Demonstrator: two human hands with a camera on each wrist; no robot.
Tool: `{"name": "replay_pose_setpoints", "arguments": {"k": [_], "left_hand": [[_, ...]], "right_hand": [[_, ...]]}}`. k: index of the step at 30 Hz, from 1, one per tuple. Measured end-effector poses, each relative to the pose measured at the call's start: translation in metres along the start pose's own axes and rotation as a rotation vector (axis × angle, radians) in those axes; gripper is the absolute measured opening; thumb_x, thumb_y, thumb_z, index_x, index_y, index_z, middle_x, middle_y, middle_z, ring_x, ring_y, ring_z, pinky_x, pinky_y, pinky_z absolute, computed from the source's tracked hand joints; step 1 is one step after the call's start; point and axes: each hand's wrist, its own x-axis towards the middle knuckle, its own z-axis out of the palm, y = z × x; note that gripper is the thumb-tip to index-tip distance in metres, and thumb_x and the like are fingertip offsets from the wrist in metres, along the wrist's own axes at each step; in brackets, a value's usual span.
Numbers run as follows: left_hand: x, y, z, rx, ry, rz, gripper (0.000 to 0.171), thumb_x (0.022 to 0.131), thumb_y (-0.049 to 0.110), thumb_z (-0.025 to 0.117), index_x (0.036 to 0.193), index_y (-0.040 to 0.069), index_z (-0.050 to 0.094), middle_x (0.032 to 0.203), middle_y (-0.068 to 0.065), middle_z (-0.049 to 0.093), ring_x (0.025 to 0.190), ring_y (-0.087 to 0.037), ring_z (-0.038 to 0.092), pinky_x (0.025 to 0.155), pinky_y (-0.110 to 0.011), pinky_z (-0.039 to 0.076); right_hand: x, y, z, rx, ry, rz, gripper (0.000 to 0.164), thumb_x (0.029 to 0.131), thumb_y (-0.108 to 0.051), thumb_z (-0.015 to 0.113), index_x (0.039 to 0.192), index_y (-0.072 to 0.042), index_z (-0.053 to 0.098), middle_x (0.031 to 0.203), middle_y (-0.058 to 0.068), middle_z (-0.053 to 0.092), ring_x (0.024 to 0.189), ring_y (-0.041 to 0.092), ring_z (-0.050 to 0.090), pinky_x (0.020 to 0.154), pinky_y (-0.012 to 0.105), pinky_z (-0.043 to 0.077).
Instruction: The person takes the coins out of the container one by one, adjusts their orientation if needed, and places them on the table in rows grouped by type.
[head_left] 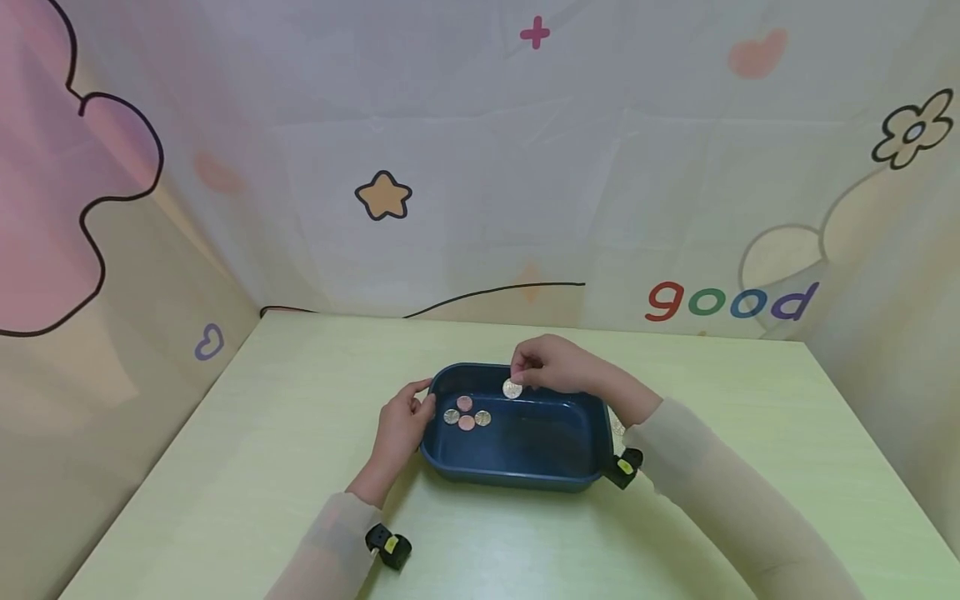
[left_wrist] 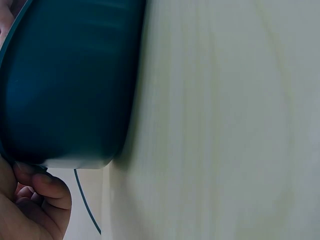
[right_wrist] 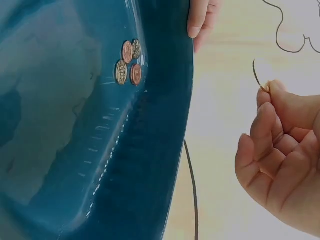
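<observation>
A dark blue rectangular tray (head_left: 517, 481) with raised walls lies on the table. Inside, toward its left end, two copper-coloured coins (head_left: 465, 403) and two pale gold coins (head_left: 483, 418) lie close together. My left hand (head_left: 401, 425) grips the rim at the tray's left end; in the left wrist view its curled fingers (left_wrist: 52, 192) show at the wall. Above the tray's far side, my right hand (head_left: 558, 364) pinches a pale gold coin (head_left: 512, 389) between thumb and fingertips. The right wrist view shows that coin (right_wrist: 257, 75) nearly edge-on, apart from the tray.
The light wooden table (head_left: 247, 467) extends around the tray. Something small and glittery (head_left: 617, 425) shows just right of the tray, partly hidden by the right sleeve. A patterned cloth (head_left: 465, 150) hangs behind and at both sides. Black wrist cameras (head_left: 389, 546) sit at both cuffs.
</observation>
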Motion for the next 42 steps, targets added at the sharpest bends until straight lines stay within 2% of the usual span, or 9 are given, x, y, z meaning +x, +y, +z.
{"name": "replay_pose_setpoints", "arguments": {"k": [7, 11, 28, 34, 42], "left_hand": [[0.000, 0.000, 0.000, -0.004, 0.000, 0.001, 0.039, 0.101, 0.014, 0.059, 0.137, -0.001, 0.062, 0.062, 0.004, 0.041, 0.043, -0.009, 0.037, 0.044, -0.021, 0.033], [0.000, 0.001, 0.000, 0.000, -0.001, 0.003, 0.039, 0.102, 0.014, 0.059, 0.137, -0.001, 0.062, 0.061, 0.004, 0.040, 0.043, -0.009, 0.037, 0.044, -0.021, 0.032], [0.000, -0.001, 0.000, -0.003, -0.004, 0.001, 0.038, 0.102, 0.014, 0.059, 0.138, -0.001, 0.061, 0.062, 0.004, 0.041, 0.045, -0.010, 0.037, 0.045, -0.022, 0.033], [0.000, -0.001, 0.000, -0.003, -0.007, -0.005, 0.039, 0.103, 0.014, 0.058, 0.138, -0.001, 0.061, 0.062, 0.004, 0.041, 0.046, -0.010, 0.038, 0.046, -0.022, 0.033], [0.000, 0.000, 0.001, -0.003, -0.006, -0.009, 0.039, 0.102, 0.014, 0.059, 0.139, 0.000, 0.061, 0.062, 0.003, 0.041, 0.046, -0.010, 0.038, 0.046, -0.022, 0.033]], "right_hand": [[-0.020, 0.007, -0.003, 0.030, 0.108, 0.035, 0.009, 0.097, -0.008, 0.066, 0.093, 0.000, 0.067, 0.078, 0.014, 0.063, 0.069, 0.014, 0.050, 0.068, 0.028, 0.045], [-0.030, 0.013, -0.005, 0.029, 0.141, 0.053, 0.010, 0.097, -0.009, 0.066, 0.093, 0.000, 0.067, 0.078, 0.014, 0.062, 0.070, 0.014, 0.050, 0.068, 0.029, 0.043], [-0.065, 0.030, -0.013, 0.027, 0.177, 0.131, 0.012, 0.097, -0.011, 0.067, 0.095, 0.000, 0.067, 0.080, 0.013, 0.062, 0.073, 0.016, 0.051, 0.067, 0.028, 0.045], [-0.079, 0.035, -0.012, 0.068, 0.193, 0.161, 0.011, 0.098, -0.009, 0.065, 0.097, 0.002, 0.066, 0.080, 0.012, 0.061, 0.074, 0.017, 0.051, 0.065, 0.026, 0.045], [-0.097, 0.047, -0.011, 0.078, 0.217, 0.202, 0.010, 0.099, -0.009, 0.064, 0.097, 0.001, 0.066, 0.080, 0.006, 0.059, 0.075, 0.016, 0.050, 0.062, 0.025, 0.043]]}}
